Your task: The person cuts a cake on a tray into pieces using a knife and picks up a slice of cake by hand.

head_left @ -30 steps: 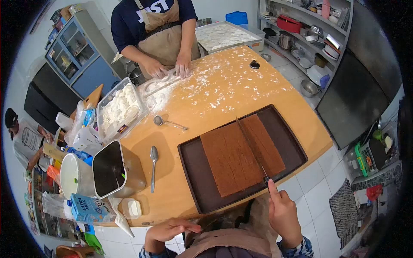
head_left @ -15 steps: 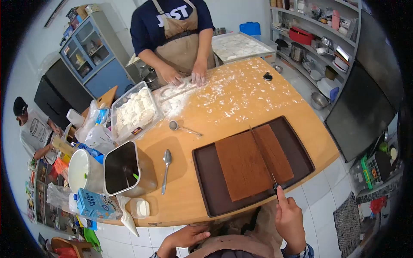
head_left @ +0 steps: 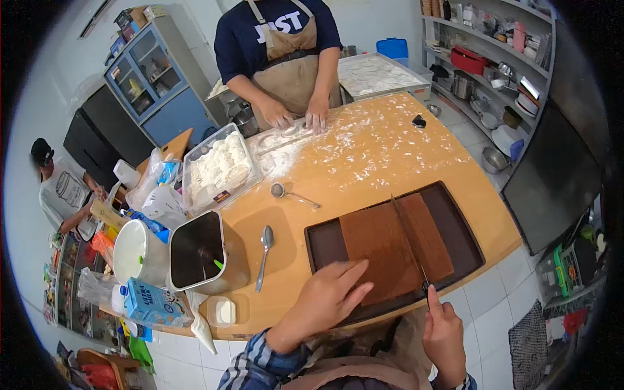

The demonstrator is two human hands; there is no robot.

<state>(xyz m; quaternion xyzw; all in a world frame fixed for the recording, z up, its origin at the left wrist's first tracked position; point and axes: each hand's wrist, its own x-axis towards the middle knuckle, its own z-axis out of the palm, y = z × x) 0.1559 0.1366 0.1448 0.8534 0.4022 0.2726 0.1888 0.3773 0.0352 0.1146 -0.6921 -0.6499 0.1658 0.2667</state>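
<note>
A flat brown sheet cake [head_left: 376,237] lies in a dark, shallow baking tray [head_left: 463,229] at the table's near right edge. My right hand [head_left: 446,335] is closed around the black handle of a long knife [head_left: 409,239]. The blade rests along the cake, with a narrower strip to its right; how deep it sits cannot be made out. My left hand [head_left: 328,298] is raised at the tray's near left corner, thumb and fingers apart, holding nothing. It partly covers the tray and the cake's lower left corner.
Left of the tray are a spoon [head_left: 264,259], a small strainer [head_left: 279,191], a deep metal tin [head_left: 235,260], a white tub [head_left: 153,250] and a milk carton [head_left: 149,302]. Across the table, a person [head_left: 286,52] works floury dough beside a dough box [head_left: 252,170]. Another person [head_left: 68,195] stands far left.
My left hand has risen from beside my lap to the tray's near left corner, its fingers opening out. The knife stays in my right hand, and the whole view has shifted slightly.
</note>
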